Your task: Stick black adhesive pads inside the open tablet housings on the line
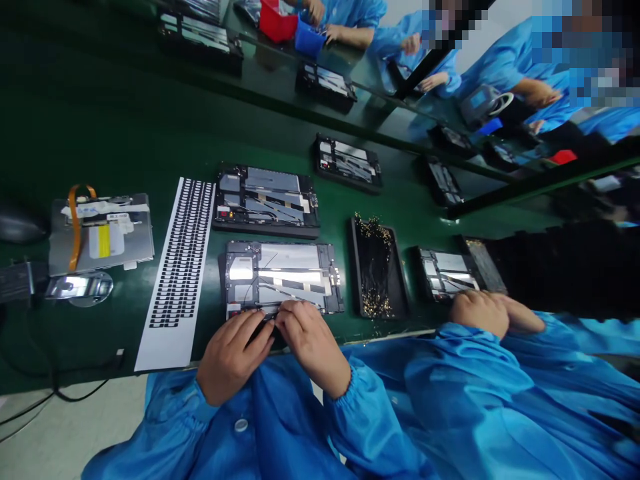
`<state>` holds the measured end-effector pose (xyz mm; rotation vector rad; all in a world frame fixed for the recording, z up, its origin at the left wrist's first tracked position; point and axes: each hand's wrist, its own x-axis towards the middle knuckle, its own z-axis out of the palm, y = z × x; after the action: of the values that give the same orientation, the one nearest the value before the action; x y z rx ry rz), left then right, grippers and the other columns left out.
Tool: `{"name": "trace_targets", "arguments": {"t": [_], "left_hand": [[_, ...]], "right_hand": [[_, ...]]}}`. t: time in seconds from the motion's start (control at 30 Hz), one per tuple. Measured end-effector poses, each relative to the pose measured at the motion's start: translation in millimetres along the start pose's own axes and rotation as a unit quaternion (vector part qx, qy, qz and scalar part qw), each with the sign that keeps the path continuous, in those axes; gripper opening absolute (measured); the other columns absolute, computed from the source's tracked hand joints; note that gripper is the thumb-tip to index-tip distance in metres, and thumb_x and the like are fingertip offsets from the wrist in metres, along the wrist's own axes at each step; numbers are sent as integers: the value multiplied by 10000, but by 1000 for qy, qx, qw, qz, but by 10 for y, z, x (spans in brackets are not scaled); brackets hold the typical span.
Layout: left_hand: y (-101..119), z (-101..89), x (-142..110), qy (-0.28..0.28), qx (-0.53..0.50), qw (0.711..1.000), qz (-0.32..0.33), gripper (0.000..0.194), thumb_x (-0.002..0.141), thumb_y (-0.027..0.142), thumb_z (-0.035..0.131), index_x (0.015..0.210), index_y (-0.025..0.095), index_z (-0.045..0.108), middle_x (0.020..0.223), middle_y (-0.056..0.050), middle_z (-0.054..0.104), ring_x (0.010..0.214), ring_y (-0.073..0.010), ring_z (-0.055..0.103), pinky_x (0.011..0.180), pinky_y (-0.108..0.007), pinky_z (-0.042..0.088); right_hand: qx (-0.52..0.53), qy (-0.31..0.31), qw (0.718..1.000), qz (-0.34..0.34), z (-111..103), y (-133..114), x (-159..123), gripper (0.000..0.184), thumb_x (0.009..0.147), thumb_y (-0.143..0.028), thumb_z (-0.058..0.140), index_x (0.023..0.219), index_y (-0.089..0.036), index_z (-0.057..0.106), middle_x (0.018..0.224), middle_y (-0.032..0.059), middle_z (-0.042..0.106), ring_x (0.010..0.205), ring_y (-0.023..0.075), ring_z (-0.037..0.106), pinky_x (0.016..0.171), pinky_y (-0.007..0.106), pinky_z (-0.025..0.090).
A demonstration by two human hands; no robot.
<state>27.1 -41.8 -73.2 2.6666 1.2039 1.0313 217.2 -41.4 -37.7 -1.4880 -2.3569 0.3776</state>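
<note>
An opened tablet (pixel 293 275) lies right in front of me, its silver battery area, slanting flat cables and circuit parts exposed. At its near edge my left hand (pixel 235 350) has its fingers bent and drawn together. Close beside it, my right hand (pixel 313 343) is closed in a pinch at the same edge. What the fingertips hold, if anything, is too small and covered to make out. A thin black wire (pixel 249 291) curves over the tablet's left part. Just beyond lies a second opened tablet (pixel 270 200) in a black holder.
Left of the tablets lies a white sheet of black stickers (pixel 183 260). Farther left are a silver panel with an orange flex cable (pixel 76 230) and a tape roll (pixel 90 288). A black tray (pixel 397 283) of gold-tipped cables stands right. A co-worker's hands (pixel 480 312) are beyond it.
</note>
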Motion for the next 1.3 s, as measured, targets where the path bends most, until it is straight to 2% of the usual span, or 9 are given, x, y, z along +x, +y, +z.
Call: {"name": "trace_targets", "arguments": {"t": [0.13,0.3,0.53,0.77,1.1,1.2,1.3], "left_hand": [[12,0,7,-9,6,1000,-5,312,852,178,690,1160,139,659,1148,-121,708,1095,-249,661,958,-391,553],[11,-9,16,-14,6,1000,-6,312,864,199,678,1172,158,653,1155,-117,702,1106,-241,655,956,-377,552],[2,-26,44,-24,21,999,12,295,853,222,693,1145,192,673,1139,-101,703,1094,-242,650,943,-374,546],[15,-9,37,-22,23,999,2,258,866,239,689,1121,197,686,1135,-93,708,1077,-237,658,922,-372,552],[20,-4,16,-25,18,1000,-2,273,862,229,701,1133,193,688,1143,-94,709,1078,-249,654,918,-388,553],[3,3,11,-23,13,1000,-3,269,864,225,698,1130,186,688,1147,-97,709,1075,-251,655,913,-390,555],[-1,17,13,-27,8,1000,-1,276,877,219,680,1150,177,680,1170,-101,705,1100,-253,649,939,-397,549]], "right_hand": [[73,54,996,-15,-2,96,-78,122,995,-185,540,1079,-191,628,1110,113,652,1041,222,614,889,377,556],[110,92,990,1,10,162,-157,233,976,-180,573,1203,-220,611,1156,117,647,1115,235,624,926,408,560],[93,83,992,-7,40,147,-81,96,983,-187,573,1047,-204,642,1068,91,679,993,217,621,840,384,541],[85,86,993,-18,62,176,-82,78,976,-165,582,1043,-178,620,1066,101,672,998,218,600,849,372,524],[64,80,995,-19,60,181,-88,118,997,-184,550,1077,-191,635,1074,90,694,983,213,617,837,376,532],[31,83,995,-39,106,137,-147,195,996,-150,528,1159,-176,632,1129,102,700,1033,225,622,872,390,539],[-34,114,991,-67,166,43,-209,274,955,-102,567,1224,-124,617,1196,134,693,1122,261,613,951,420,524]]}}
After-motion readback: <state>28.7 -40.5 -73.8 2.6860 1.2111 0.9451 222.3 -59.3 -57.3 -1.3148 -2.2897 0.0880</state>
